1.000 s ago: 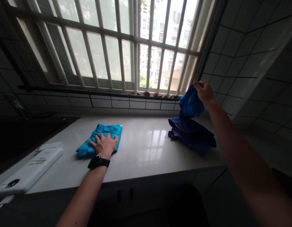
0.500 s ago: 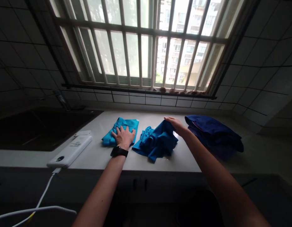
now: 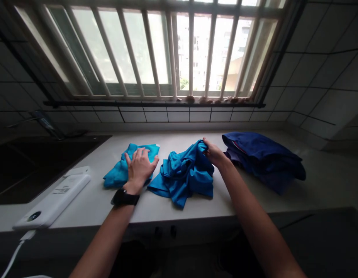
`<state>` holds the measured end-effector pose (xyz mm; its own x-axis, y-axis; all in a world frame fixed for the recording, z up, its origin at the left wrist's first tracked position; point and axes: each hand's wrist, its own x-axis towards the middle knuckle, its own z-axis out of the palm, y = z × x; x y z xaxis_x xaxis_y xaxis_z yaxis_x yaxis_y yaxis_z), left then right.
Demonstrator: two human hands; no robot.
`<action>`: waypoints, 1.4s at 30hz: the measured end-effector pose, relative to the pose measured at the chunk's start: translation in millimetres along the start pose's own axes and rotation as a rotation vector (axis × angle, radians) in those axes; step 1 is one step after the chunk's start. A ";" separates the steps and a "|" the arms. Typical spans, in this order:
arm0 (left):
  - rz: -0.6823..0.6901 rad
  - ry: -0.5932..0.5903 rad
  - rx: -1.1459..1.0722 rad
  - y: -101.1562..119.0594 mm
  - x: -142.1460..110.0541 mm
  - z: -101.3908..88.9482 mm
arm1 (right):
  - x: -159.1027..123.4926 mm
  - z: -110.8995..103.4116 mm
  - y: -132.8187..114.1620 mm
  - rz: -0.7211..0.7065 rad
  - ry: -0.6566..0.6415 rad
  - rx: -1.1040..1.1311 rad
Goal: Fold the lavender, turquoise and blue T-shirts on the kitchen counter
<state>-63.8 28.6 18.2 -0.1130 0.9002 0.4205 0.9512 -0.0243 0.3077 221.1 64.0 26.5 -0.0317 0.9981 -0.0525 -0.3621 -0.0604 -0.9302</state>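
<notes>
My left hand (image 3: 140, 168) rests on a folded turquoise cloth garment (image 3: 118, 174), its fingers spread and nothing gripped. To the right of it lies a crumpled bright blue garment (image 3: 181, 175), in a loose heap on the counter. My right hand (image 3: 213, 152) pinches the top edge of that heap. A folded pile of dark navy clothes (image 3: 262, 162) sits just beyond my right hand, not touching it. A black watch (image 3: 125, 197) circles my left wrist.
The white stone counter (image 3: 179, 136) runs beneath a barred window (image 3: 155, 50) and a tiled wall. A white power bank (image 3: 53, 200) with a white cable lies at its front left. A dark sink or hob (image 3: 31, 166) is set in at the left.
The blue garment has gone from hanging in my right hand to lying bunched on the counter, still held at its top. My left hand stays on the turquoise cloth. The view has levelled.
</notes>
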 end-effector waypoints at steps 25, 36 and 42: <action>-0.037 0.017 -1.444 44.4 25.1 22.2 | -3.9 -16.3 -16.7 -0.536 0.229 -0.434; -0.055 -0.302 -1.589 44.1 17.1 14.9 | -19.2 0.9 7.4 -0.346 -0.313 -0.749; -0.123 0.099 -1.625 27.4 29.0 17.7 | -9.4 -9.0 -2.2 -0.587 0.059 -0.835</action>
<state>-35.8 61.8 23.7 -0.2387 0.9030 0.3572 -0.3427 -0.4225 0.8391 230.6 54.9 25.8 -0.0039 0.8680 0.4966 0.4596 0.4426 -0.7699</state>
